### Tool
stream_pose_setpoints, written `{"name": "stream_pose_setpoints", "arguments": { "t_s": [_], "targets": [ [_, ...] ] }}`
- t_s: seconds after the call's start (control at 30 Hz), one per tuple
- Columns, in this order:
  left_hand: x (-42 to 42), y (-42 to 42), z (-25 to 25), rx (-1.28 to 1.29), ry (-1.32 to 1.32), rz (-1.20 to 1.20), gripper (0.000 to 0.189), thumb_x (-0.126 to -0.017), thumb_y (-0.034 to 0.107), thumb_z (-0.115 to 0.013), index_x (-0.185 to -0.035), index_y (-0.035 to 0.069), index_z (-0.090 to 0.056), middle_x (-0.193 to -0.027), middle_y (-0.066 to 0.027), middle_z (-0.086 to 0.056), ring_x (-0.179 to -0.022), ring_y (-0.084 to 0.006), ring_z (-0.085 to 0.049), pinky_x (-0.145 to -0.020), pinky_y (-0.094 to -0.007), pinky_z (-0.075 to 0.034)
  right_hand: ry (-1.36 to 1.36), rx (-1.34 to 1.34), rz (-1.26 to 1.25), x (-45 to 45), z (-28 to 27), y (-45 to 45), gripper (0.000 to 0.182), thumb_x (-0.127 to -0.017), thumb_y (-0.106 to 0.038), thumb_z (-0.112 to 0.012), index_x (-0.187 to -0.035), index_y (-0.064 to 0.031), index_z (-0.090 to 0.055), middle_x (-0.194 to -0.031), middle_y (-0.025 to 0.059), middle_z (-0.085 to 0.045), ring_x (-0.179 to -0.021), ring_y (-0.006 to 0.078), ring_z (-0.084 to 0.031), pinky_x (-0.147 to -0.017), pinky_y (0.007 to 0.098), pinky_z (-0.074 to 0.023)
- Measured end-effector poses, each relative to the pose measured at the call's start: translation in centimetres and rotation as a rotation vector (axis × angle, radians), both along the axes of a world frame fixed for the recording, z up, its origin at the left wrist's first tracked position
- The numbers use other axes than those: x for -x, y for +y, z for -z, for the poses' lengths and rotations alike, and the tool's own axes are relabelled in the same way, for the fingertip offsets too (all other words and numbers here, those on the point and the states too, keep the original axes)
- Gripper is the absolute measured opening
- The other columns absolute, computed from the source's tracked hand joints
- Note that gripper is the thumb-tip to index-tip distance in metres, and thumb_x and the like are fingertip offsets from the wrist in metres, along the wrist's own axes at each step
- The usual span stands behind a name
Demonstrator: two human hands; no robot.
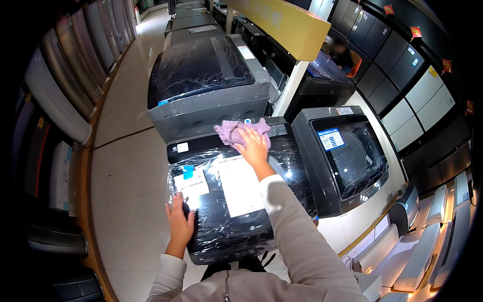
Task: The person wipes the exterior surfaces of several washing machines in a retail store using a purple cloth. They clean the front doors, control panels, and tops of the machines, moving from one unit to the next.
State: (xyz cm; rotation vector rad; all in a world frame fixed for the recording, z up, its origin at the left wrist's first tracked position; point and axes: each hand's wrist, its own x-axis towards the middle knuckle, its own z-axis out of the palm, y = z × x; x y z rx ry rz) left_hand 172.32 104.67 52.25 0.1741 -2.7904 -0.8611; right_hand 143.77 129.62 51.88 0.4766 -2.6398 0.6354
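A black top-loading washing machine (241,234) with clear plastic film over its lid stands right before me. My right hand (253,145) lies on a crumpled purple cloth (228,132), pressing it on the far edge of the machine's top. The fingers are spread over the cloth. My left hand (180,219) rests on the left edge of the lid with its fingers apart, holding nothing. Between the hands lie a white printed sheet (241,187) and a smaller white label (196,183) with a piece of blue tape (188,172).
A larger grey washing machine (207,102) stands just beyond, and another (339,158) is on the right. A white post (292,88) holds up a yellow sign (279,22). Refrigerators (64,90) line the tiled aisle at left. A person (341,54) sits far off at right.
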Motion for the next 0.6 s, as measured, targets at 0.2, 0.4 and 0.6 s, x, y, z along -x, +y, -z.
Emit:
{"name": "stream_pose_setpoints", "arguments": {
  "t_s": [0.2, 0.4, 0.6],
  "targets": [
    [0.3, 2.2, 2.0, 0.033, 0.047, -0.162, 0.061, -0.092, 0.018, -0.060, -0.147, 0.003, -0.038, -0.154, -0.0201, -0.038, -0.146, -0.0377, -0.030, -0.120, -0.0511, -0.020, 0.100, -0.036, 0.185, 3.0, 1.2, 14.6, 0.056, -0.086, -0.035, -0.070, -0.136, -0.0133, -0.057, -0.137, 0.0161, -0.057, -0.128, 0.0341, -0.052, -0.105, 0.0479, -0.0398],
    [0.5, 1.3, 2.6, -0.069, 0.111, -0.234, 0.054, -0.093, 0.017, -0.060, -0.142, 0.000, -0.043, -0.154, -0.0247, -0.036, -0.144, -0.0416, -0.031, -0.119, -0.0480, -0.023, -0.056, 0.132, 0.426, 2.6, 1.3, 15.4, 0.052, -0.092, -0.036, -0.065, -0.134, -0.0053, -0.057, -0.134, 0.0216, -0.058, -0.122, 0.0386, -0.056, -0.102, 0.0446, -0.0441],
    [0.5, 1.9, 1.8, -0.038, 0.086, -0.263, 0.056, -0.093, 0.019, -0.061, -0.142, 0.001, -0.042, -0.154, -0.0232, -0.036, -0.144, -0.0402, -0.032, -0.119, -0.0465, -0.025, 0.182, -0.029, 0.099, 2.0, 2.2, 10.6, 0.049, -0.085, -0.022, -0.070, -0.131, -0.0081, -0.060, -0.136, 0.0150, -0.059, -0.135, 0.0313, -0.047, -0.115, 0.0453, -0.0319]
  ]
}}
